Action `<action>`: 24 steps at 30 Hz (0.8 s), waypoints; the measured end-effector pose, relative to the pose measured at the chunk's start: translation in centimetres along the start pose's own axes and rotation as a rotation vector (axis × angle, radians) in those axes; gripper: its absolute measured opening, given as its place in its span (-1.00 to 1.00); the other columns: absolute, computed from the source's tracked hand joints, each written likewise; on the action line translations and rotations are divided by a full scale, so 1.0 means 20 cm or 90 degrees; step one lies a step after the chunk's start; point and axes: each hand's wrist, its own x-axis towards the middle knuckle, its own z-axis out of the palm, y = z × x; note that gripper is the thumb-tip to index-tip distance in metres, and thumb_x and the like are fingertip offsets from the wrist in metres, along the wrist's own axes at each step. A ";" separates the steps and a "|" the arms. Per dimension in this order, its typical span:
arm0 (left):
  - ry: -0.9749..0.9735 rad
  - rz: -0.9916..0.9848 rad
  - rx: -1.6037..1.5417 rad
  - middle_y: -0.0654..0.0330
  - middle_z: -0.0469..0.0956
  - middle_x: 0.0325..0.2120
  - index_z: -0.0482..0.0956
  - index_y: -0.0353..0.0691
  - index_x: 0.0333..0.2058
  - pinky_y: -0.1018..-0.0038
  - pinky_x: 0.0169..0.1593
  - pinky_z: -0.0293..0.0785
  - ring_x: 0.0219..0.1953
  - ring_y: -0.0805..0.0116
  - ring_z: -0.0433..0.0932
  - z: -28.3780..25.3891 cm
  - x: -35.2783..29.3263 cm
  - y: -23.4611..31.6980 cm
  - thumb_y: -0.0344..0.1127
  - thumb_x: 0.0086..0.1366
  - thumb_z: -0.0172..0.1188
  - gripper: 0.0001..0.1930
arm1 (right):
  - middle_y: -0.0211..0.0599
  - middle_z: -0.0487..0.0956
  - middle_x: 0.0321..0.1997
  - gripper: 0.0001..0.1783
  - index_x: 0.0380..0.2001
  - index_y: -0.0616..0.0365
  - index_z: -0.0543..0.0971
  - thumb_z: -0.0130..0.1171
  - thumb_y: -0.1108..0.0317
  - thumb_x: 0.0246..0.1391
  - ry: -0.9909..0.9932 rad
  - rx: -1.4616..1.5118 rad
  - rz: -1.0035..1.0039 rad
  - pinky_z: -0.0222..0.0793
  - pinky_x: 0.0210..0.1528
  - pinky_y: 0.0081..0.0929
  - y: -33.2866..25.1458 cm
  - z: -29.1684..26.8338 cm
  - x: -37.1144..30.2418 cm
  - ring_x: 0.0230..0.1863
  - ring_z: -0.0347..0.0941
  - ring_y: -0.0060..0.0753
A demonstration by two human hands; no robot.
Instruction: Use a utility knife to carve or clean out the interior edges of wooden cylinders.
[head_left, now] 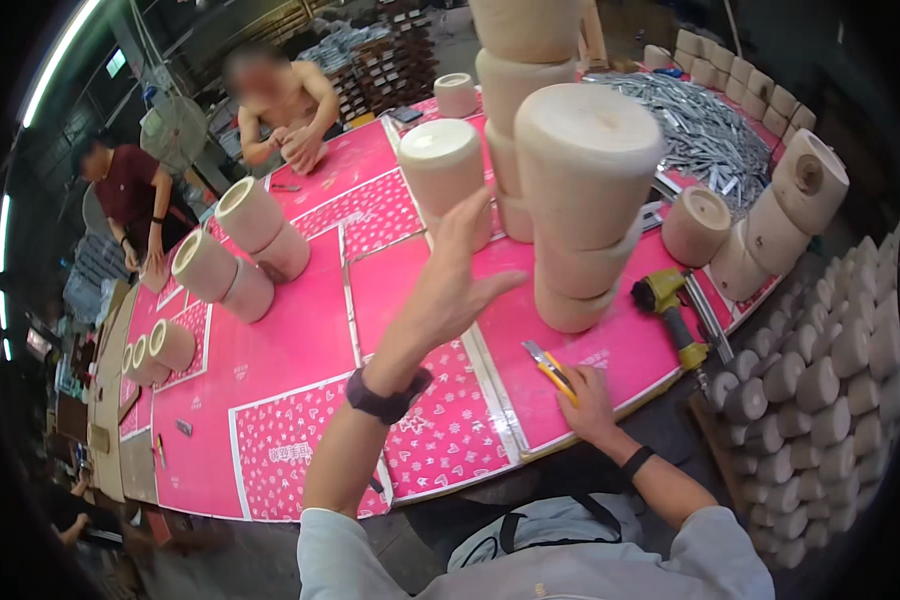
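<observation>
My left hand [457, 275] is raised over the pink table with its fingers stretched and its thumb apart, holding nothing. Its fingertips overlap a pale, tapered, wood-like cylinder [438, 160]; whether they touch it I cannot tell. To the right of that hand stands a stack of similar cylinders, its wide top piece [588, 150] reaching high toward me. Low at the table's near edge, my right hand [592, 405] grips a yellow utility knife [552, 374], its blade pointing away to the upper left.
A yellow-black pneumatic tool [673, 315] lies at the right edge, near a heap of metal pieces [685, 125]. More cylinders stand at left [205, 265] and right [770, 235]; many are piled on the right [830, 390]. Two people work across the table [280, 340].
</observation>
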 end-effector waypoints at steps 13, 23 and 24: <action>0.009 -0.181 -0.139 -0.12 0.21 0.29 0.02 -0.32 0.38 0.07 0.24 0.31 0.30 -0.02 0.28 0.08 0.60 0.38 0.35 0.22 0.10 0.01 | 0.04 0.42 -0.06 -0.47 0.10 0.27 0.44 0.18 0.40 0.01 0.032 0.026 -0.018 0.28 0.01 -0.03 0.09 -0.02 0.01 -0.04 0.34 0.15; 0.008 -0.223 -0.185 -0.23 0.39 0.12 -0.06 -0.45 0.35 0.16 -0.07 0.54 0.09 0.04 0.49 0.06 0.56 0.40 0.29 0.17 0.14 0.07 | -0.10 0.49 0.09 -0.48 0.21 0.22 0.39 0.15 0.26 0.24 0.115 0.147 0.032 0.38 0.06 -0.30 -0.12 -0.48 0.32 0.10 0.42 -0.13; 0.016 -0.236 -0.219 -0.22 0.37 0.14 -0.05 -0.44 0.35 0.22 0.04 0.50 0.13 0.07 0.46 0.04 0.55 0.38 0.21 0.21 0.16 0.01 | -0.14 0.52 0.08 -0.48 0.26 0.20 0.35 0.08 0.20 0.33 0.089 0.279 0.096 0.42 0.01 -0.36 -0.17 -0.55 0.43 0.06 0.48 -0.21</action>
